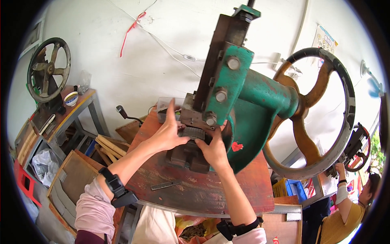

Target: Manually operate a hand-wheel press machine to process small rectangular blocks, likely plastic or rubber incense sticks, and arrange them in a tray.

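Note:
A green hand press [233, 77] stands on the reddish wooden table [142, 171], its dark steel ram coming down at a slant. Between the ram's lower block [193, 116] and the dark metal base block [187, 156] is a dark, curved piece with a ridged surface [192, 133]. My left hand [166, 132] grips the left end, thumb in front and index finger pointing up. At the right end, my right hand [212, 149] has its thumb against the piece, other fingers partly hidden behind the press. A flat metal strip [166, 185] lies on the table.
The press's large handwheel [302, 114] stands to the right. Behind my left hand is a clear plastic box [163, 106]. Another handwheel press [48, 69] and a bowl [71, 99] occupy the left bench. A co-worker [345, 211] sits at the far right.

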The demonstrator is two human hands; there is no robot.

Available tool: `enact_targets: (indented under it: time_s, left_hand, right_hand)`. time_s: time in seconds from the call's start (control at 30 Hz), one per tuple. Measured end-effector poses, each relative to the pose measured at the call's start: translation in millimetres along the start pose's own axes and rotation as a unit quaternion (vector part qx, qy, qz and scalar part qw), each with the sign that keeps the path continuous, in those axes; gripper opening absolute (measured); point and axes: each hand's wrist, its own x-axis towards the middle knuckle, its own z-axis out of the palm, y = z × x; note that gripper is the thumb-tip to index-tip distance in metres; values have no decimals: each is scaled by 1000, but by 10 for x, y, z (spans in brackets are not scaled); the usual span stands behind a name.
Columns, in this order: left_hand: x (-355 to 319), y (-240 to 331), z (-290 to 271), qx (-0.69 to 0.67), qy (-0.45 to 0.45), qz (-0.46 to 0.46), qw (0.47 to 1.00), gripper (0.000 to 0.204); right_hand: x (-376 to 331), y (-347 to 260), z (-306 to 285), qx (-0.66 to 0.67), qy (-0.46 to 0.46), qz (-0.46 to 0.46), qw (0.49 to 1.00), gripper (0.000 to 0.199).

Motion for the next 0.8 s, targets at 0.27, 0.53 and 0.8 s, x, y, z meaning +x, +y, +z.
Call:
enact_targets:
  time_s: [0.27,0.53,0.8]
  left_hand:
    - [-84,-237,-102,270,102,88,954,72]
    - [-1496,-125,-85,244,-122,-42,961,26]
    - [-1328,26,-193,303,-21,139,942,19]
  right_hand:
    - [196,27,-24,-157,56,-16,986,58]
    - [195,137,-6,-122,64,-15,990,63]
    - [180,59,0,-133,55,-21,989,63]
